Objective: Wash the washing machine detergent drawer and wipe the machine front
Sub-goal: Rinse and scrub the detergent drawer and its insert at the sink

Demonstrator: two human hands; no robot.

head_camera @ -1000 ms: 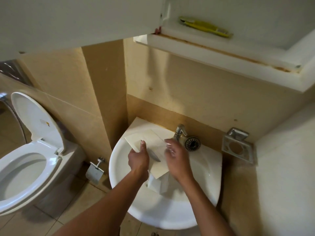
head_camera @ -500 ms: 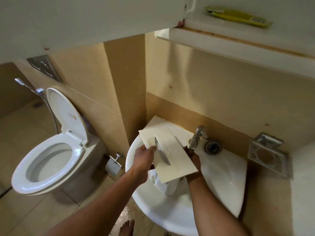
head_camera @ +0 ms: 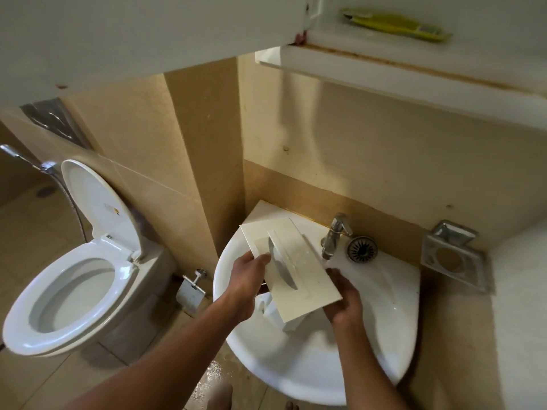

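The cream detergent drawer is tilted over the white sink, its flat front panel with a grey handle recess facing up and dotted with water drops. My left hand grips the panel's left edge, thumb on top. My right hand holds the panel's lower right corner from underneath. The drawer's white body hangs below the panel into the basin, mostly hidden. The chrome tap stands just right of the panel.
A drain strainer lies on the sink ledge beside the tap. A metal soap holder is on the right wall. A toilet with raised lid stands left. Overhead, a shelf holds a yellow packet. The floor below is wet.
The drawer's front panel has turned to face up, and my right hand has slipped from on top of it to under its lower right corner. The view has shifted left.
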